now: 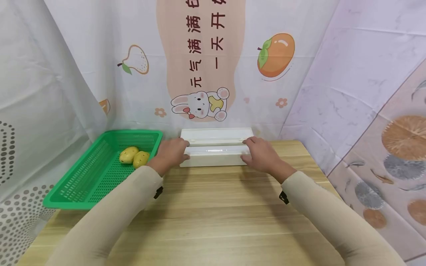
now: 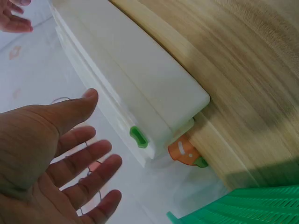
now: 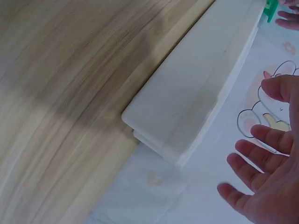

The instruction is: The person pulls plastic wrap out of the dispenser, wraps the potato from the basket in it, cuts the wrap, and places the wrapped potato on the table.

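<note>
A long white box lies across the back of the table, and a white panel stands behind its front part. In the left wrist view, the box has a small green tab at its end. My left hand is at the box's left end, thumb and fingers spread. At the right end is my right hand. Both wrist views show the fingers of the left hand and right hand relaxed and apart, beside the box with nothing held.
A green plastic basket stands on the left, with two yellow fruits inside near its right wall. Behind the box hangs a printed white cloth. The wooden table stretches in front between the forearms.
</note>
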### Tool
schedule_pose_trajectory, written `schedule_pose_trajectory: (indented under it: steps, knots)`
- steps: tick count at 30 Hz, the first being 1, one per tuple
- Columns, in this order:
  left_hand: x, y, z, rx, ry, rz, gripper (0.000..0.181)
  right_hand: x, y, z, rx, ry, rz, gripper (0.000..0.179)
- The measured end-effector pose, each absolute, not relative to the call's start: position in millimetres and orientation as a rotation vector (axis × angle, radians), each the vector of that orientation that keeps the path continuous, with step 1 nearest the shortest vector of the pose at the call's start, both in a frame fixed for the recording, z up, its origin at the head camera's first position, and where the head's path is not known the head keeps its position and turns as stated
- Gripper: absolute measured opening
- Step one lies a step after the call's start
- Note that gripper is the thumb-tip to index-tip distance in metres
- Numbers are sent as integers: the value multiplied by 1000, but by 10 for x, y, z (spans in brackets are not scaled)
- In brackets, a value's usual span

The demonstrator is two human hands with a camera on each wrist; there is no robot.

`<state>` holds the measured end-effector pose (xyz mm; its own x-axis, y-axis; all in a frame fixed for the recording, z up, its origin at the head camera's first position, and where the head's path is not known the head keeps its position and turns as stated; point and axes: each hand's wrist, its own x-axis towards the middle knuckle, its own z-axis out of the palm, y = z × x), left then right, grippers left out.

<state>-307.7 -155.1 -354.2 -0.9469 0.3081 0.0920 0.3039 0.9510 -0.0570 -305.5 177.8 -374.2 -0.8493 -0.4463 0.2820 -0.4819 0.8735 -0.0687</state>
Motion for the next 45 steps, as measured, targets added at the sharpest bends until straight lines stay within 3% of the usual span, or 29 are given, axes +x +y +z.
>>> schedule_pose_trajectory:
  steps: [14,31,45]
  knots:
    - [-3287,-1681,-3576,-495,-3065,-231,38,-3297,1873,-3848,705,-2869,405,43]
    - [-3352,-1618,-3623,-497,-3153,-216,35,-3499,1958,-3986,717,-2929,462,29]
    - [-3371,-1614,-3675,-504,-3152,-203,17,-3535,1951,-3974,723,-2903,516,15]
